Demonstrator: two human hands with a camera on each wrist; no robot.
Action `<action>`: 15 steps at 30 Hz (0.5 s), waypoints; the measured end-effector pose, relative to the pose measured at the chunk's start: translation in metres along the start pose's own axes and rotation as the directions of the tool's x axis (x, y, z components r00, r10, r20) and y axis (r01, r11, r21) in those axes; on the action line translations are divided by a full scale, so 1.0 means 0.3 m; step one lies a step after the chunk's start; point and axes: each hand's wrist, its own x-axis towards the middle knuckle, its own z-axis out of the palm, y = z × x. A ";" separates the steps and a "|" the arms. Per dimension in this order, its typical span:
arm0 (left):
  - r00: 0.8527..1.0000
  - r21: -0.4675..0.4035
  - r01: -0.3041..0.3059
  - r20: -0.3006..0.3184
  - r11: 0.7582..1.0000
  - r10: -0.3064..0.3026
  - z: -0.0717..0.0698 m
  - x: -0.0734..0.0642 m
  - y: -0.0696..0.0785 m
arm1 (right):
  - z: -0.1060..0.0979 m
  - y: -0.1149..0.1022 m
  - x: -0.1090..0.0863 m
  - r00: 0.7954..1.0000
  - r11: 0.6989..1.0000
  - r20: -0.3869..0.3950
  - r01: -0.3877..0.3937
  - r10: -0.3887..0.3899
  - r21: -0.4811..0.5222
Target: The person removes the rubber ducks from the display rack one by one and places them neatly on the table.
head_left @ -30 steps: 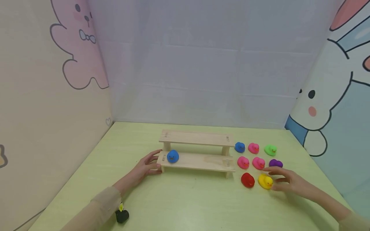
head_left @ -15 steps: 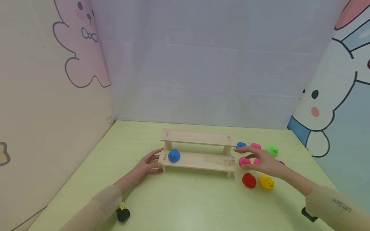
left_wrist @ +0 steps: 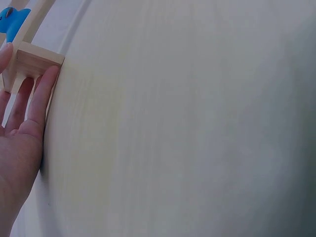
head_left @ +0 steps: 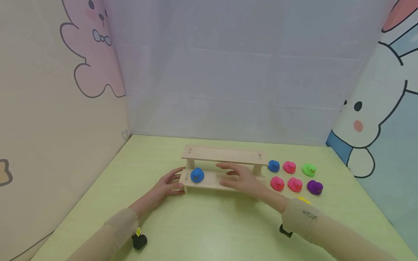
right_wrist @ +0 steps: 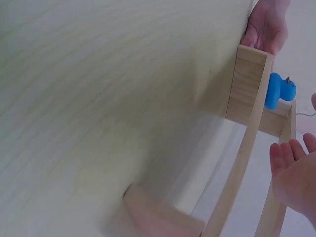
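A two-tier wooden rack (head_left: 225,154) stands on the table, with a blue rubber duck (head_left: 197,175) on the left end of its lower shelf. At that end, my left hand (head_left: 160,188) touches the rack with extended fingertips; in the left wrist view the fingers (left_wrist: 37,106) lie against the end leg. My right hand (head_left: 243,177) is over the lower shelf, to the right of the blue duck and apart from it. Its fingers are spread and reach left. Nothing shows between them in the right wrist view, where the hand (right_wrist: 296,170) is partly cut off.
Right of the rack sit a second blue duck (head_left: 273,166), several pink ducks (head_left: 289,167), a green duck (head_left: 308,169) and a purple duck (head_left: 315,187). The right sleeve mostly covers a yellow duck (head_left: 303,200). A wall (head_left: 228,90) closes the back.
My right hand has moved left from beside the yellow duck, past the pink ducks, to over the lower shelf. The red duck is now hidden from view. My left hand stays put.
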 end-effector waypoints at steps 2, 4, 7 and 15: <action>1.000 0.000 -0.001 0.001 1.000 0.001 -0.002 0.002 -0.003 | 0.042 -0.003 0.026 1.000 1.000 -0.017 0.002 -0.001 0.031; 1.000 -0.001 -0.002 0.002 1.000 0.002 -0.003 0.004 -0.005 | 0.081 -0.004 0.049 0.999 0.999 -0.036 0.003 -0.002 0.049; 1.000 0.000 0.000 0.003 1.000 0.000 -0.004 0.006 -0.004 | 0.134 -0.002 0.080 0.998 0.998 -0.062 -0.006 0.010 0.064; 1.000 0.017 -0.005 0.014 1.000 0.005 -0.003 -0.001 0.004 | 0.228 -0.012 0.137 0.993 0.996 -0.108 -0.043 0.052 0.078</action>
